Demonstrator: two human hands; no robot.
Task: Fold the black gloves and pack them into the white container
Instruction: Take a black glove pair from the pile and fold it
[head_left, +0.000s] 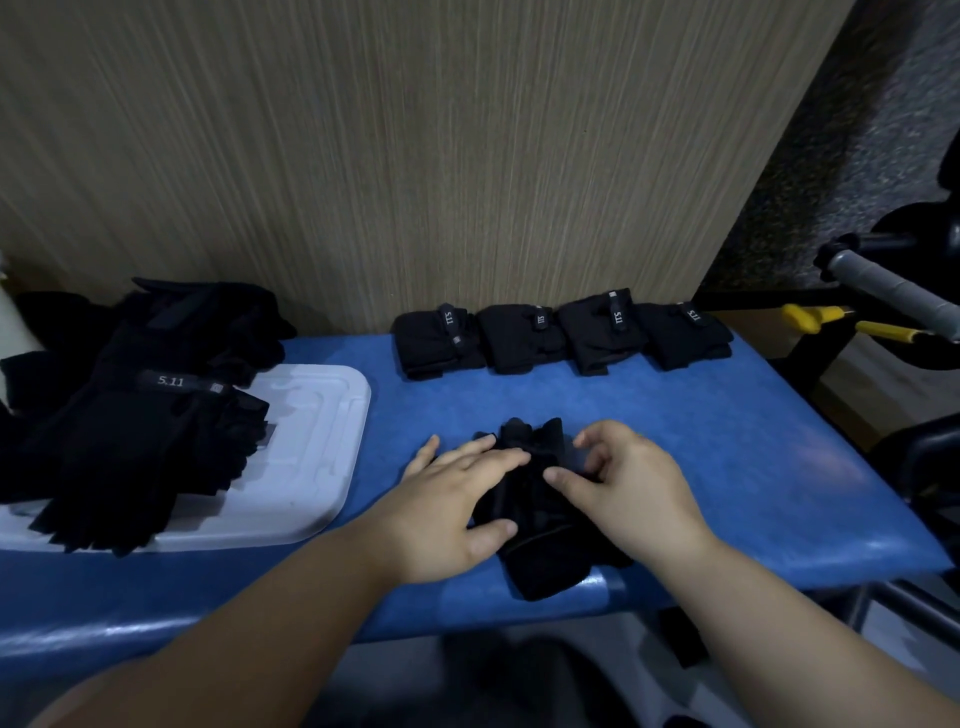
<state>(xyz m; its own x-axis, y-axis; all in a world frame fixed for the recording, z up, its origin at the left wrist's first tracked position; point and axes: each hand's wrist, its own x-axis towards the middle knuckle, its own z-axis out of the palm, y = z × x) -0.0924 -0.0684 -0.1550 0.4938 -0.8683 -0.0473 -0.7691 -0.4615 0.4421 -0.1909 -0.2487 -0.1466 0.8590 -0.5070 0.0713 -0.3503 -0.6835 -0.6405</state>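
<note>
A black glove (540, 551) lies lengthwise on the blue bench (727, 441), cuff toward me and fingers away. My left hand (457, 499) rests flat on its left side with straight fingers. My right hand (623, 483) pinches the glove's fabric near the middle with curled fingers. Several folded black gloves (561, 335) stand in a row at the back, against the wooden panel. A pile of unfolded black gloves (135, 415) lies on the white container (311, 441) at the left.
A wooden panel (415, 156) rises right behind the bench. To the right stand black equipment, a grey padded handle (893, 291) and yellow-handled tools (831, 317). The bench's front edge is just under my wrists.
</note>
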